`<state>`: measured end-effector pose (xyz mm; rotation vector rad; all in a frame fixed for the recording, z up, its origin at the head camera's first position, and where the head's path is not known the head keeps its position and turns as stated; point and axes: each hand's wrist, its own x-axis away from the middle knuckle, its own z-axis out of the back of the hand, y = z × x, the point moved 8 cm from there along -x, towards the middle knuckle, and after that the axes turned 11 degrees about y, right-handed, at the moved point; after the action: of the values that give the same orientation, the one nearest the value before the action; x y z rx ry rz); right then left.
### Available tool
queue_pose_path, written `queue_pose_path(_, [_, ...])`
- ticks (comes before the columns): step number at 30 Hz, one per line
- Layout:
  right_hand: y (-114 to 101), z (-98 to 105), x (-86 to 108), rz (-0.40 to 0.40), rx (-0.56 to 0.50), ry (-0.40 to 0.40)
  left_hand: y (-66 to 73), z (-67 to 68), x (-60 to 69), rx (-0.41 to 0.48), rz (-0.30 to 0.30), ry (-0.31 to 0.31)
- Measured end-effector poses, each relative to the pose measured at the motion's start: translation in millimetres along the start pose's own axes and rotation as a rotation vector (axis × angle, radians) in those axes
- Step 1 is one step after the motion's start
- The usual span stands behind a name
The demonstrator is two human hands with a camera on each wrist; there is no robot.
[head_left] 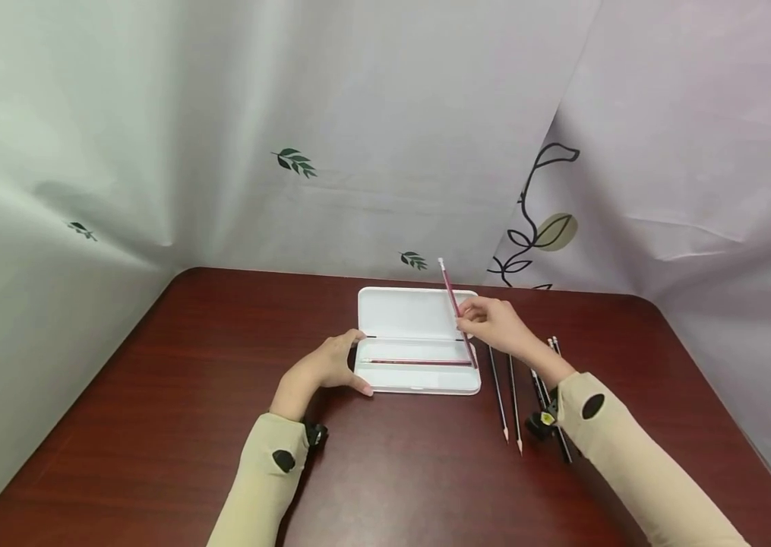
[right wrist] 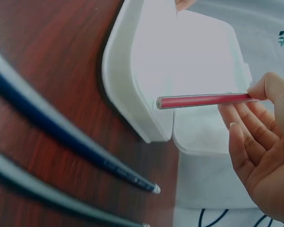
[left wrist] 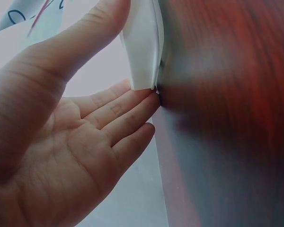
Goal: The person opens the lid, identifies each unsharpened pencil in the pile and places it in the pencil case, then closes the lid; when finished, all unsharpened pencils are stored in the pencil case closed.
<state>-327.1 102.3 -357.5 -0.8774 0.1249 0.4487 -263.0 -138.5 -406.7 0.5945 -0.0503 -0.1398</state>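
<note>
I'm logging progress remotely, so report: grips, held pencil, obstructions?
Right grip pinching red pencil, tilted over right end of white case. Left grip touching its left end. Second red pencil lying inside; no blockage seen.

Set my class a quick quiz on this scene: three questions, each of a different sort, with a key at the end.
1. Fill in, as seen in the head view: the dark pencils lie on the table to the ____ of the white case.
2. True or false: the white case is shut.
3. Short answer: what does the right-hand grip hold?

Key:
1. Right.
2. False; its lid is open at the far side.
3. A red pencil, held at a slant.
</note>
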Motion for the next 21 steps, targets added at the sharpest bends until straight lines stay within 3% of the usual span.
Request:
queue_pose_path(5, [-3, -13, -5.3, 0.049, 0.017, -0.035, 3.1, -0.4, -0.4, -0.001, -0.005, -0.009])
queue_pose_path(12, [-12, -38, 1.3, 0.134, 0.051, -0.144, 3.1, 1.9, -0.2, -0.004, -0.006, 0.002])
queue_pose_path(21, [-11, -59, 12.3, 0.167, 0.048, -0.265, 2.8, 1.7, 1.6, 0.010, 0.019, -0.005])
